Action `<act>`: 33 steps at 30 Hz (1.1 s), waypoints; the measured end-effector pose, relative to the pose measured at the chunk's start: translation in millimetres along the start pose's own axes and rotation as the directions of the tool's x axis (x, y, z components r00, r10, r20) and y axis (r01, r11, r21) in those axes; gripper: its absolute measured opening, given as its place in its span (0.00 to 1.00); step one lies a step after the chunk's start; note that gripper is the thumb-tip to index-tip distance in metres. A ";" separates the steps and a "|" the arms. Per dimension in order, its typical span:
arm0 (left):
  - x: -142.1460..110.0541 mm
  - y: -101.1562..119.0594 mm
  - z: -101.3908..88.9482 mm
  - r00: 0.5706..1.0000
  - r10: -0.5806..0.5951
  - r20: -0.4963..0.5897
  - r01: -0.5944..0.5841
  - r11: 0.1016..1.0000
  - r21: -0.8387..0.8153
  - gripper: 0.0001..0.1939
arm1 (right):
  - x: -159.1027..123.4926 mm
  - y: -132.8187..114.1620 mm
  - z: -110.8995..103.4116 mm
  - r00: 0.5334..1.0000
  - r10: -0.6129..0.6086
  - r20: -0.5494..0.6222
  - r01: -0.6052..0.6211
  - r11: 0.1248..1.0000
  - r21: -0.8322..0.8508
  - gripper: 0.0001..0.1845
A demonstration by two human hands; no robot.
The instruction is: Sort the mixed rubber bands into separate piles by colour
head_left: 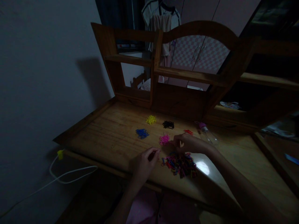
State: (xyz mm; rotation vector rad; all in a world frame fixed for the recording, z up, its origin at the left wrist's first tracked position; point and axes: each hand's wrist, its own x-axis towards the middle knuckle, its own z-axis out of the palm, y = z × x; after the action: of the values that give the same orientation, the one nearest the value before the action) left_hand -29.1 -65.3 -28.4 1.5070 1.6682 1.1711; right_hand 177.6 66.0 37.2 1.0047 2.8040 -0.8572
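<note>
A mixed heap of small, thin coloured pieces (pixel 181 165), perhaps paper clips, lies on the wooden desk close to my body. Beyond it are sorted piles: pink (pixel 164 139), blue (pixel 142 133), yellow (pixel 151 119), black (pixel 168 124) and red (pixel 188 132). My right hand (pixel 187 143) hovers between the pink pile and the heap, its fingers drawn together by the pink pieces. Just left of the heap, my left hand (pixel 147 160) has thumb and forefinger pinched. In the dim light, anything between the fingertips of either hand is too small to make out.
A clear bottle with a purple cap (pixel 206 132) lies right of the red pile. Wooden shelving (pixel 154 67) rises along the desk's back edge. A white cable (pixel 74 170) hangs at the left, near a yellow piece (pixel 60 154) on the desk corner.
</note>
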 end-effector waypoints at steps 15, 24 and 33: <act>-1.3 3.8 -2.2 1.000 0.009 -0.002 -0.009 1.000 0.024 0.13 | 3.5 -12.2 -2.0 0.993 -0.091 0.082 0.093 0.995 -0.027 0.06; -0.7 0.3 -0.1 1.000 0.009 -0.014 -0.008 0.999 0.033 0.12 | 10.5 -13.0 11.4 0.996 0.009 0.094 0.004 0.990 -0.139 0.07; -0.9 1.8 -1.6 1.000 0.009 0.021 -0.009 1.000 0.021 0.12 | 18.7 -12.9 18.4 0.996 0.053 0.071 -0.035 0.971 -0.238 0.09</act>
State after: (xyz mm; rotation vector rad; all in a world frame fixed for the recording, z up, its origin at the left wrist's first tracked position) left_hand -29.5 -66.6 -26.2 1.5361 1.6665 1.1415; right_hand 152.5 59.1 23.9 0.9701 2.7249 -0.5284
